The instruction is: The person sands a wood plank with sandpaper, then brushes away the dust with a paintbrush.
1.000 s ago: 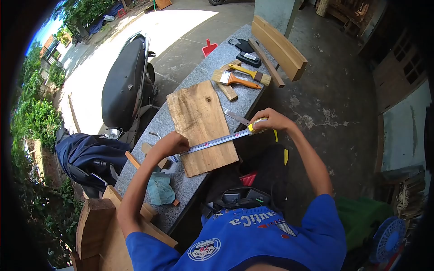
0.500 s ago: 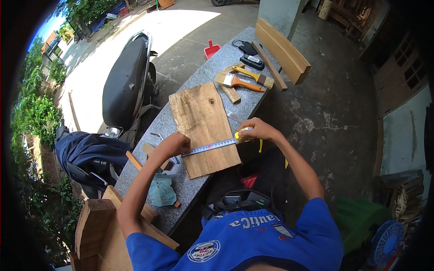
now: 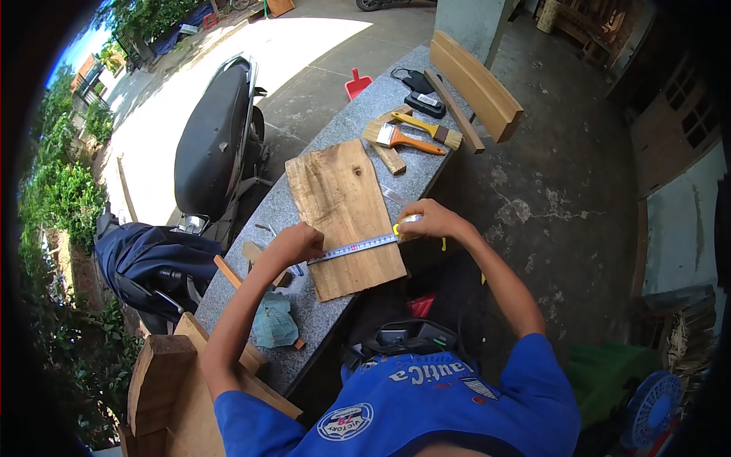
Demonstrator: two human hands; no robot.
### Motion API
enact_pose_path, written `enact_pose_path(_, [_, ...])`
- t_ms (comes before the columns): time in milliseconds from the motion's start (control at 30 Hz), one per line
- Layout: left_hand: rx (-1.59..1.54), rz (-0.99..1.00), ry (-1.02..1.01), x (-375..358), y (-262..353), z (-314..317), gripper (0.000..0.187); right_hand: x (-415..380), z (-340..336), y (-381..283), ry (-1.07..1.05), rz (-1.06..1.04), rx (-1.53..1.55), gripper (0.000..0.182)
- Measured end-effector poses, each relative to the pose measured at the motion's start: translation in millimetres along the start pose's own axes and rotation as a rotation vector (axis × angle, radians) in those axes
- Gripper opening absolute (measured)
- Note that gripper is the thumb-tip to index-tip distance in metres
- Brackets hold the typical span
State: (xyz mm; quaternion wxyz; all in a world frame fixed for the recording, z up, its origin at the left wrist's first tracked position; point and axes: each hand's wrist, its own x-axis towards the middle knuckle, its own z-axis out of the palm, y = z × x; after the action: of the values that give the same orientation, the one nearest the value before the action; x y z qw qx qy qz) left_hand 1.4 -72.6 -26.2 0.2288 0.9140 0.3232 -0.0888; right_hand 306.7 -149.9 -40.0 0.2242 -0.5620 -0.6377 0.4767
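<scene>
A rough wooden board (image 3: 343, 198) lies on the speckled stone bench top. Across its lower part stretches the blade of a tape measure (image 3: 358, 247), white with dark markings. At the board's left edge, my left hand (image 3: 301, 242) is closed on the blade's end, its fingertips partly hidden. My right hand (image 3: 428, 219) wraps round the yellow tape case at the right edge. A metal blade-like tool (image 3: 394, 196) lies beside the board, just above my right hand. Small wood blocks (image 3: 263, 259) rest near my left forearm.
Two paintbrushes (image 3: 407, 139), wood offcuts, a black box-like object (image 3: 425, 105) and a thick plank (image 3: 476, 87) occupy the far end of the stone bench (image 3: 320, 133). A crumpled teal cloth (image 3: 274, 321) lies nearer. A motorbike (image 3: 213, 137) stands left of the bench.
My right hand and the tape case have shifted very slightly left. The tape stays stretched across the board, and the rest looks the same apart from a small camera shift.
</scene>
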Motion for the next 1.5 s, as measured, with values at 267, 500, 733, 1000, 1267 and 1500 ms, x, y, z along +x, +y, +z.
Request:
enact_pose_path(267, [0.056,-0.028,-0.031,-1.3,4.4,0.0,0.013,-0.9,-0.9,-3.0,-0.013,-0.026,-0.020,0.032])
enact_pose_path(500, [0.110,-0.064,-0.174,-2.9,13.1,-19.4,0.017,-12.5,-13.4,-18.6,-0.042,-0.129,-0.054,0.040])
enact_pose_path(733, [-0.065,0.199,0.054,-18.7,17.8,-63.6,0.011,-51.7,4.7,-31.1,-0.379,-0.030,-0.026,0.066])
enact_pose_path(1000, [-0.070,0.277,0.104,-5.6,19.0,-84.5,0.006,-86.2,57.1,-7.7,-0.276,0.037,0.452,0.068])
enact_pose_path(1267, [-0.077,0.327,0.142,11.2,34.8,-85.2,0.010,-87.1,48.4,-18.8,0.123,-0.005,0.531,0.042])
enact_pose_path(1500, [-0.366,0.102,0.451,32.8,11.3,-86.8,0.032,-79.4,7.8,-12.5,0.520,0.019,0.223,0.039])
